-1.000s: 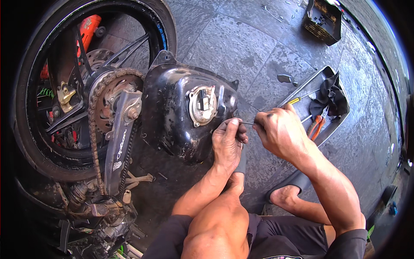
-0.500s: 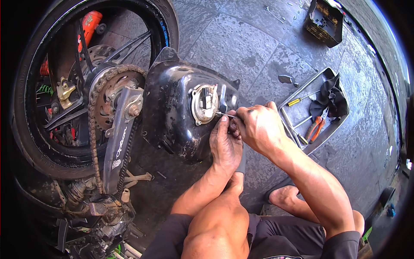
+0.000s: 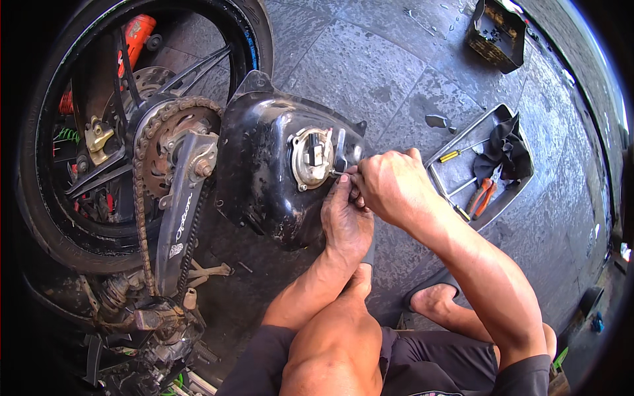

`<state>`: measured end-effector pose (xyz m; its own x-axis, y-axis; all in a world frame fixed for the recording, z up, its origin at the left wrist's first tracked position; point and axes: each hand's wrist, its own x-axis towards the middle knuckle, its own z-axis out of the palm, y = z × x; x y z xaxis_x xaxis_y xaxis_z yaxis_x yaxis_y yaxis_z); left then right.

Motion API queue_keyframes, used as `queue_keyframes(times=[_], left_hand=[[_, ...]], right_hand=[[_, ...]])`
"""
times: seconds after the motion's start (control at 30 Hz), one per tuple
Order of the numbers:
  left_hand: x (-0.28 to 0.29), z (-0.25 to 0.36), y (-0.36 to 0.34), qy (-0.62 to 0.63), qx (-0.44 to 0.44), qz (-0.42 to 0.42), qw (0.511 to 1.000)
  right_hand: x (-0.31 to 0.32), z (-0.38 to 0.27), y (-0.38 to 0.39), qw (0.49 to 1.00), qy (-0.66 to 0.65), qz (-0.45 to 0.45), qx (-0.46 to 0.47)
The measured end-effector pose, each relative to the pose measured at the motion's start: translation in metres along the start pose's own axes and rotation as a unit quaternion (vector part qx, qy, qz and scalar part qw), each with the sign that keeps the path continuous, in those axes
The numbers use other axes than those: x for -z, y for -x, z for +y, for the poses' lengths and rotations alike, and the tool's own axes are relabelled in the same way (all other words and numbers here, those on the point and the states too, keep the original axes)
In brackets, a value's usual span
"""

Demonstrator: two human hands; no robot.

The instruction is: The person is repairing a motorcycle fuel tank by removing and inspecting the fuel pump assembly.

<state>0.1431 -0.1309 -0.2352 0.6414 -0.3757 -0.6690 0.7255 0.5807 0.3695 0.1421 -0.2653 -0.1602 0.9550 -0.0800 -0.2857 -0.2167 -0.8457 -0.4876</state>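
Leftmost: motorcycle rear wheel (image 3: 79,198) with chain (image 3: 140,198) and sprocket, lying against the stone floor (image 3: 370,72). Centre: black fuel tank (image 3: 264,178), scuffed and dusty, resting on the floor just beside the wheel, round metal filler cap (image 3: 314,157) facing up. Left hand (image 3: 347,221) cupped against the tank's right edge, fingers curled and pressed to the shell just below the cap. Right hand (image 3: 393,188) touching the left, fingertips pinched together on a thin metal pin or wire (image 3: 337,173) pointed at the cap's rim; exact kind of tool too small to tell. Further right: grey tray (image 3: 522,185) holding orange-handled pliers (image 3: 482,196), yellow-handled screwdriver (image 3: 456,156) and dark rag (image 3: 502,148). Far upper right: dark open box (image 3: 495,30), well apart.

Handling assessment: tank judged rigid sheet metal, moderately heavy, glossy curved flanks likely slippery; best taken by the lower rim or seam edges, not the cap. Pin judged light, springy, easily dropped; firm fingertip pinch near its middle advised.
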Motion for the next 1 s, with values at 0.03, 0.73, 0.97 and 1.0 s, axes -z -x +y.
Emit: queue_keyframes(times=[0.03, 0.73, 0.97, 1.0], left_hand=[[0.0, 0.0, 0.001, -0.005, -0.003, 0.019, 1.0], [-0.016, 0.001, 0.001, 0.019, 0.006, 0.019, 1.0], [-0.011, 0.002, 0.0, -0.021, -0.008, 0.003, 1.0], [-0.01, 0.001, -0.001, -0.02, -0.009, 0.003, 1.0]], right_hand=[[0.003, -0.004, 0.004, 1.0, 0.015, 0.021, 0.004], [0.018, -0.022, 0.003, 0.992, 0.122, 0.025, 0.012], [0.017, -0.023, 0.003, 0.989, 0.148, 0.01, 0.004], [0.017, -0.024, 0.003, 0.989, 0.149, 0.01, 0.005]])
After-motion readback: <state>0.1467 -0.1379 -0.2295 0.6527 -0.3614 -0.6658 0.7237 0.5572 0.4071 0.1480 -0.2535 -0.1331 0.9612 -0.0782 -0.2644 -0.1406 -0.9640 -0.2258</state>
